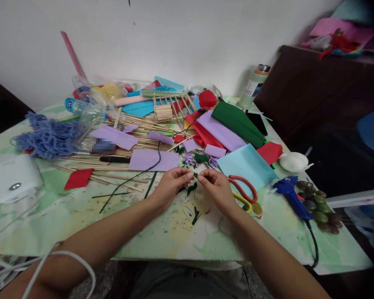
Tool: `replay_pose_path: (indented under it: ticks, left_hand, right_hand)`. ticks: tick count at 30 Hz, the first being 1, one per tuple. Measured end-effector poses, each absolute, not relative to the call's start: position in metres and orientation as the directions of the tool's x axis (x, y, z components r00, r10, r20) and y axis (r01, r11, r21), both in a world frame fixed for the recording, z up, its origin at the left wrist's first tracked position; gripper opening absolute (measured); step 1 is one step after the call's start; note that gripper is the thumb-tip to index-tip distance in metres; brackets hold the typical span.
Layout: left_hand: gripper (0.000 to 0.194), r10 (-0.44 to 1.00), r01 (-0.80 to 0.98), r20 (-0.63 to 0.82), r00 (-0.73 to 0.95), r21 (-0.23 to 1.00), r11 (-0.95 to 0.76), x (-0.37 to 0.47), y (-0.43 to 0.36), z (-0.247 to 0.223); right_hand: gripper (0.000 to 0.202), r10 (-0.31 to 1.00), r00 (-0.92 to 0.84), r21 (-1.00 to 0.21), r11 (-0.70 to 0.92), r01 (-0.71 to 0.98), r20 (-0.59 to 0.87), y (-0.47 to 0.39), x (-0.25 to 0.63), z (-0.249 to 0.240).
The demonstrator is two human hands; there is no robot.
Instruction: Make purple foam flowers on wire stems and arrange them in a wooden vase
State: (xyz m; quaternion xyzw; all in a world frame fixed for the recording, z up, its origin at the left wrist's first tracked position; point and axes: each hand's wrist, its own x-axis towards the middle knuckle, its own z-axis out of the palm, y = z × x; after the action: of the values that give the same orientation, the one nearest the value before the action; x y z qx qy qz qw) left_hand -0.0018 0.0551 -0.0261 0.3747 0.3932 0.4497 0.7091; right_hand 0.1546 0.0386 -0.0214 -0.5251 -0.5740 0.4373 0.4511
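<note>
My left hand and my right hand meet above the middle of the table, fingertips pinched on a small dark green paper piece between them. Just below it lies a curved green paper scrap, with thin green strips nearer the table's front edge. Scissors with red and yellow handles rest beside my right hand, partly hidden by it. Beyond my fingers are small purple paper pieces. A purple paper rectangle lies past my left hand, crossed by a dark green wrapped stem.
On the right are a blue glue gun, grapes, a white bowl and light blue paper. Blue yarn and a white charger sit left. Wooden sticks, green paper and a bottle stand farther back.
</note>
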Motion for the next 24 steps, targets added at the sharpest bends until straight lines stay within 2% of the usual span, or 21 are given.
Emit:
replay_pose_path:
  ticks: [5, 9, 11, 14, 18, 24]
  left_hand:
    - [0.021, 0.929, -0.303, -0.215, 0.3, 0.902, 0.307, -0.0012, 0.0551, -0.0313]
    - [0.021, 0.945, -0.324, -0.205, 0.254, 0.903, 0.283, -0.0019, 0.0581, -0.0324]
    - [0.022, 0.949, -0.34, -0.202, 0.241, 0.899, 0.277, -0.0018, 0.0592, -0.0318]
    - [0.024, 0.947, -0.338, -0.212, 0.24, 0.897, 0.286, -0.0011, 0.0596, -0.031]
    - [0.026, 0.943, -0.318, -0.229, 0.242, 0.899, 0.301, -0.0005, 0.0593, -0.0326]
    - [0.028, 0.943, -0.278, -0.205, 0.263, 0.92, 0.278, -0.0016, 0.0586, -0.032]
  right_hand:
    - [0.017, 0.997, -0.068, -0.981, 0.06, 0.186, 0.048, 0.0388, 0.1532, -0.0227]
    - [0.017, 0.997, -0.081, -1.0, 0.011, 0.012, 0.01, 0.0396, 0.1536, -0.0245]
    - [0.021, 0.997, -0.074, -0.996, -0.01, -0.087, -0.003, 0.0397, 0.1539, -0.0249]
    - [0.039, 0.994, -0.1, -0.981, -0.055, -0.184, -0.037, 0.0394, 0.1538, -0.0247]
    - [0.058, 0.989, -0.118, -0.972, -0.117, -0.204, -0.094, 0.0391, 0.1525, -0.0235]
    - [0.067, 0.979, -0.119, -0.976, -0.182, -0.12, -0.168, 0.0387, 0.151, -0.0205]
